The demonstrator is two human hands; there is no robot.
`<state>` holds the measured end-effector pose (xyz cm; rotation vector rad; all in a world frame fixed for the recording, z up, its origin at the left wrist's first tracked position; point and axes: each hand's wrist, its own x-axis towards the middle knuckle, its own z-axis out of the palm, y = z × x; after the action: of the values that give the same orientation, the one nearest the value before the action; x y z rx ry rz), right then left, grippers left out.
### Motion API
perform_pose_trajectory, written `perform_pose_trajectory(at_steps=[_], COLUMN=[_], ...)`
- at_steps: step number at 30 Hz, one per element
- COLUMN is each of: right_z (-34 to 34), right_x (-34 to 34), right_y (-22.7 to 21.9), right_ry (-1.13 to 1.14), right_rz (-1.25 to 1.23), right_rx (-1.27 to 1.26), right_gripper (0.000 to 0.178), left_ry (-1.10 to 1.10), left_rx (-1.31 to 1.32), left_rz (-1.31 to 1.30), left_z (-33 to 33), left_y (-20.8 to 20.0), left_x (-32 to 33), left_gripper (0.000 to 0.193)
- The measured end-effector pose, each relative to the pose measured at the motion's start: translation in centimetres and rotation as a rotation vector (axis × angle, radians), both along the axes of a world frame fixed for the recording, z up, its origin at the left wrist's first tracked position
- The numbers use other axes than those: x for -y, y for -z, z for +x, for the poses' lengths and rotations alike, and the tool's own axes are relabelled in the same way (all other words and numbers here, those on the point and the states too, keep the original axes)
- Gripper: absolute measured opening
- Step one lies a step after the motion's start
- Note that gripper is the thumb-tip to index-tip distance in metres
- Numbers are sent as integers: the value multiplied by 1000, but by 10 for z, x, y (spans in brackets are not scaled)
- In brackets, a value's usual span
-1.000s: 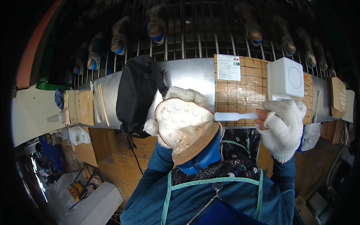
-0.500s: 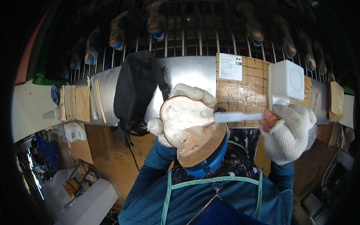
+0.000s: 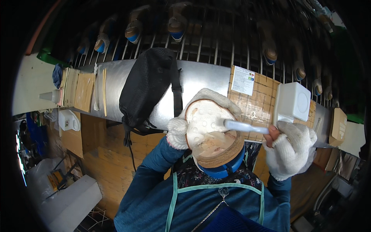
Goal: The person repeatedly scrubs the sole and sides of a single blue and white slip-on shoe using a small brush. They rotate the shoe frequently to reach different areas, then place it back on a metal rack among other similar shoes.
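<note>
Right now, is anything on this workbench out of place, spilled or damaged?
Perhaps the black mesh bag: it rests slanted on the metal table, close to the shoe in the left hand, with straps hanging over the near edge, which looks untidy. I see no spill or clear damage.

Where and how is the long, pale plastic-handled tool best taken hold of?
Likely by the narrow end of the pale plastic-handled tool, approached from the right. It tapers toward that side, while its broader end points left over the white, dimpled shoe underside. The white-gloved right hand holds that narrow end with bare fingertips.
</note>
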<state>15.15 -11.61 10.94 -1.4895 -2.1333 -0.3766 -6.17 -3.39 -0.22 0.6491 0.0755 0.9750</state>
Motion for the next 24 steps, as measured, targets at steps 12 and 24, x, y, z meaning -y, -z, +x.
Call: perform_pose_trajectory(at_steps=[12, 24], right_z=[-24, 14], right_x=[-29, 7], right_y=[-7, 10], right_ry=[-50, 232], right_rz=[240, 414], right_rx=[168, -792], right_gripper=[21, 19], left_ry=[57, 255], left_rx=[107, -124], left_rz=[-354, -53], left_z=[-8, 4], left_y=[6, 6], left_x=[17, -3], left_gripper=[66, 106])
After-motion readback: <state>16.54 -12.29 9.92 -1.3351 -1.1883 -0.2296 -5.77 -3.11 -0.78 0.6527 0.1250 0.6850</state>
